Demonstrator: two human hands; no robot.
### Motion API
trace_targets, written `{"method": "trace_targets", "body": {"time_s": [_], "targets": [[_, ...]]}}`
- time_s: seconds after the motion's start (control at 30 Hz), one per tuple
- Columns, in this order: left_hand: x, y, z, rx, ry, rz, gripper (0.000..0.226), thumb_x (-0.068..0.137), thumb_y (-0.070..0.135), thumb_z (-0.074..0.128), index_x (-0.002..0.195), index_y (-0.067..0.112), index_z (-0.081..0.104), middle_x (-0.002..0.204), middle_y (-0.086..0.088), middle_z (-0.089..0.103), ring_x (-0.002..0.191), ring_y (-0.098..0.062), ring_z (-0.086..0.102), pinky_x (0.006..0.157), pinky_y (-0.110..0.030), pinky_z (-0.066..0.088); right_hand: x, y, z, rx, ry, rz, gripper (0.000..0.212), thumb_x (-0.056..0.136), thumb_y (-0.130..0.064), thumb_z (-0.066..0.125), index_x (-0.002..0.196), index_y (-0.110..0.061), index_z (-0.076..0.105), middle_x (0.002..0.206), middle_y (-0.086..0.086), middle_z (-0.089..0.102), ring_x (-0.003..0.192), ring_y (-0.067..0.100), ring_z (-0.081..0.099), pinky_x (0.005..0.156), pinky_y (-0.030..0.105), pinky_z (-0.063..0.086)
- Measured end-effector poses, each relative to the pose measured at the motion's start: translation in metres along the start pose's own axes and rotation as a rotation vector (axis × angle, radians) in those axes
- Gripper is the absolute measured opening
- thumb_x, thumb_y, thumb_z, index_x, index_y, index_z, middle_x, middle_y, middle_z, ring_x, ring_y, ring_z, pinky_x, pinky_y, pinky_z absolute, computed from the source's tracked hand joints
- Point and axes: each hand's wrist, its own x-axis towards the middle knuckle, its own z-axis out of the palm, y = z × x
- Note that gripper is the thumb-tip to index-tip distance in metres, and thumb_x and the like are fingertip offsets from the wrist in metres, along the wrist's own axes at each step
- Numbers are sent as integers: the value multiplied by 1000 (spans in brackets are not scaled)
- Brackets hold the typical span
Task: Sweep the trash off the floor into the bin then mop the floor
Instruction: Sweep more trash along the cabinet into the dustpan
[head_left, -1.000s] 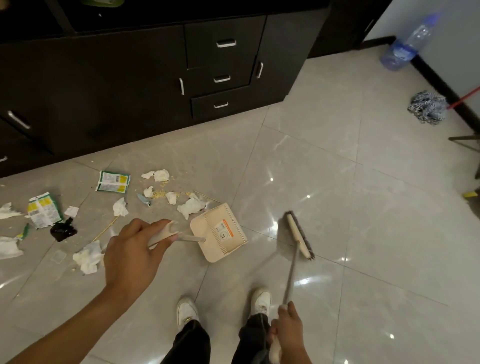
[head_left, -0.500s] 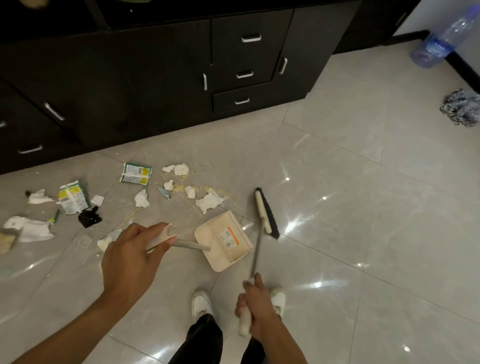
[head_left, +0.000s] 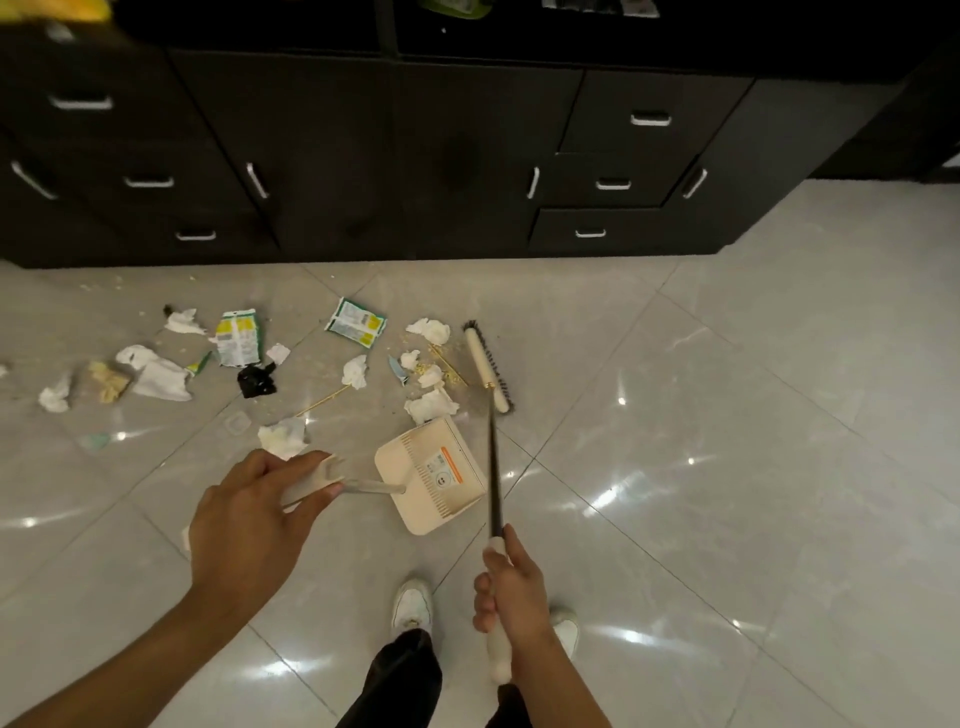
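The trash (head_left: 237, 338) is lying scattered on the floor (head_left: 727, 415), in a band that is running along the foot of the dark cabinets (head_left: 467, 156) toward the left edge of the view: crumpled tissues, two green and yellow wrappers, a black scrap and crumbs. None of it is lying in the dustpan (head_left: 431, 475) yet, and the bin is not showing.

The broom head (head_left: 488, 366) is resting on the floor at the right end of this band, just beside the nearest tissues (head_left: 431, 405). I am judging that it is placed there so one stroke can push the pile along.

The dustpan is sitting on the near side of those same tissues, almost touching them, probably to be catching what the broom is bringing.

The left hand (head_left: 249, 514) is gripping the dustpan's cream handle, with the fingers curled around it. The right hand (head_left: 511, 592) is gripping the white end of the broom stick, low and close to the person's legs, which is giving a long reach.
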Motion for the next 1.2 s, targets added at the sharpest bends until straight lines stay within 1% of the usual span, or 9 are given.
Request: {"method": "trace_targets", "body": {"time_s": [0.1,0.23,0.33,0.4,0.47,0.6,0.77,1.07,1.2], "targets": [[-5,-10,-7,0,19,-41,38,80,48,70,110,28,78,80,5,56,63,-22,59,61,-35,45,2,-4,-4,-52,63,-41,61,104,-9,52,157,-31,33,60,6,40,42,12,38,38,22,37],[-15,-22,-16,-11,53,-110,36,80,49,69,110,30,78,78,7,54,59,-19,55,61,-37,47,11,-12,-12,-122,100,-31,68,102,-3,53,159,-29,29,61,6,38,45,13,38,37,23,38],[-25,-34,-19,-17,75,-185,38,79,50,69,111,29,78,79,7,54,59,-16,53,62,-33,42,26,-23,-13,-169,94,14,65,101,0,53,157,-28,34,60,5,39,44,12,38,37,23,38],[-30,-42,-22,-20,97,-224,39,79,50,69,110,28,79,79,7,54,58,-16,52,59,-30,39,34,-27,-6,-216,64,33,62,100,1,52,154,-25,38,60,5,38,42,12,38,37,23,38],[-34,-49,-24,-19,113,-256,39,79,49,69,109,26,79,80,5,55,57,-17,51,59,-31,42,36,-28,9,-301,9,42,59,100,1,49,152,-25,39,60,6,39,45,13,39,38,23,39],[-45,-63,-29,-5,138,-311,38,80,47,70,109,24,79,80,3,55,58,-18,52,59,-33,44,30,-18,43,-415,-95,55,55,102,-1,45,148,-31,40,58,5,40,46,13,40,40,25,40],[-51,-79,-33,-9,139,-367,40,82,49,68,113,26,78,81,4,53,61,-19,53,60,-38,49,22,-17,64,-419,-153,64,60,101,-2,45,152,-32,38,59,4,41,45,11,39,41,25,40],[-49,-100,-37,-25,193,-385,37,83,45,72,113,24,78,83,4,56,63,-21,54,60,-38,50,10,-12,55,-356,0,-30,61,101,-3,51,153,-33,41,62,8,46,42,12,39,39,22,36],[-51,-105,-40,-19,214,-438,37,82,44,76,113,25,78,84,4,57,62,-20,55,60,-36,48,18,-37,49,-334,39,-93,60,101,-2,53,153,-29,41,62,7,43,42,11,38,36,22,36]]}}
